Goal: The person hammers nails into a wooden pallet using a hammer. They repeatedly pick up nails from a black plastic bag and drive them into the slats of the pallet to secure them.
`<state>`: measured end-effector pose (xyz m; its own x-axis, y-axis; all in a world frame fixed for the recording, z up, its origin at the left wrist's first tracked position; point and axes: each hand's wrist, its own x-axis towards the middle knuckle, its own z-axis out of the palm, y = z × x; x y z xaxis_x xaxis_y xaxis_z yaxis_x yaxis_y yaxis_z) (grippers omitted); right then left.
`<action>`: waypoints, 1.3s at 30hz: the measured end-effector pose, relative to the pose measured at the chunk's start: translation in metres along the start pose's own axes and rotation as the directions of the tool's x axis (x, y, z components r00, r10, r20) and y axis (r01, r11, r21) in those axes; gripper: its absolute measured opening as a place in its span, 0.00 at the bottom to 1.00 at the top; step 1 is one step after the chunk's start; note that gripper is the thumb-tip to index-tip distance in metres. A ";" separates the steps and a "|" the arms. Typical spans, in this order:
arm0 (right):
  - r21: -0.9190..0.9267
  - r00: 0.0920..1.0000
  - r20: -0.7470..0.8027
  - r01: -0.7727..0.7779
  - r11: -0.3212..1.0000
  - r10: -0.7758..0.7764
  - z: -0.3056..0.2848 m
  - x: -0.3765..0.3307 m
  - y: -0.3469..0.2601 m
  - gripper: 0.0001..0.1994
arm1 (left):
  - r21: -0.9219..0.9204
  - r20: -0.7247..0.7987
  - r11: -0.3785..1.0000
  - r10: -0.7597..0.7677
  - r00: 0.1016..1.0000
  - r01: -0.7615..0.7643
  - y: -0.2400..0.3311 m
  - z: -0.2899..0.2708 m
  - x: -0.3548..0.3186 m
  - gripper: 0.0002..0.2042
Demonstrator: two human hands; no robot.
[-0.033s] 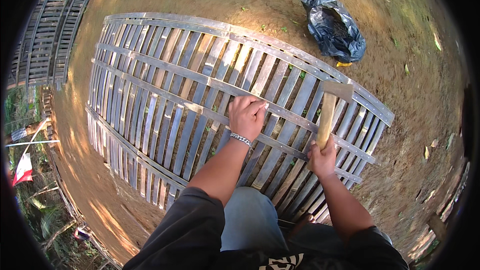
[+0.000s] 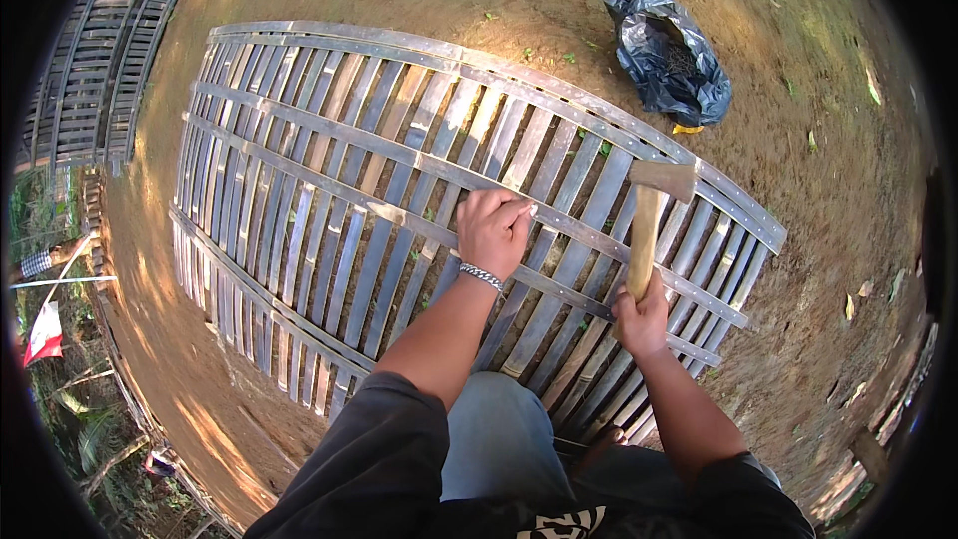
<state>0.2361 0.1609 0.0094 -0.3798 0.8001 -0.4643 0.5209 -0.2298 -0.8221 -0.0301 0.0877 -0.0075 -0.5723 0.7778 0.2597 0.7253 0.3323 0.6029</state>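
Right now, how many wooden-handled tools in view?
1: the tool, gripped in the right hand, its metal head over the right part of the slatted panel. Others may be hidden under the panel.

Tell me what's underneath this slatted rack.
Through gaps in the rack, brown ground and a few small green leaves show underneath. Whatever lies directly beneath the slats, or behind your left hand, is covered, so I can't tell.
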 end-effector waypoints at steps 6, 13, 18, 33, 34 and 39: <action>-0.274 0.927 0.291 0.317 0.908 -0.236 -0.005 -0.018 -0.044 0.24 | -0.001 -0.011 1.000 -0.005 1.000 0.005 0.002 -0.003 0.002 0.00; -0.363 0.903 0.368 0.360 0.859 -0.223 -0.013 -0.025 -0.061 0.25 | 0.004 0.013 1.000 -0.021 1.000 0.021 0.002 -0.004 0.003 0.02; -0.415 0.890 0.402 0.388 0.823 -0.217 -0.007 -0.017 -0.068 0.25 | 0.046 0.029 0.999 -0.021 0.999 0.020 0.000 -0.003 0.001 0.02; -0.346 0.861 0.323 0.494 0.797 -0.393 -0.006 -0.015 -0.064 0.26 | -0.001 0.030 0.998 -0.055 0.998 0.055 0.002 -0.003 0.002 0.00; -0.397 0.889 0.366 0.416 0.818 -0.274 -0.006 -0.014 -0.066 0.26 | 0.011 0.036 0.998 -0.056 0.998 0.055 0.000 -0.003 0.001 0.00; -0.444 0.910 0.356 0.365 0.819 -0.212 -0.007 -0.014 -0.066 0.25 | -0.008 0.047 0.998 -0.059 0.997 0.060 0.002 -0.003 0.000 0.01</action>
<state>0.2125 0.1688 0.0731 -0.7285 0.5794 -0.3654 0.6271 0.3495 -0.6961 -0.0296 0.0864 -0.0040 -0.5957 0.7809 0.1880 0.6869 0.3740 0.6231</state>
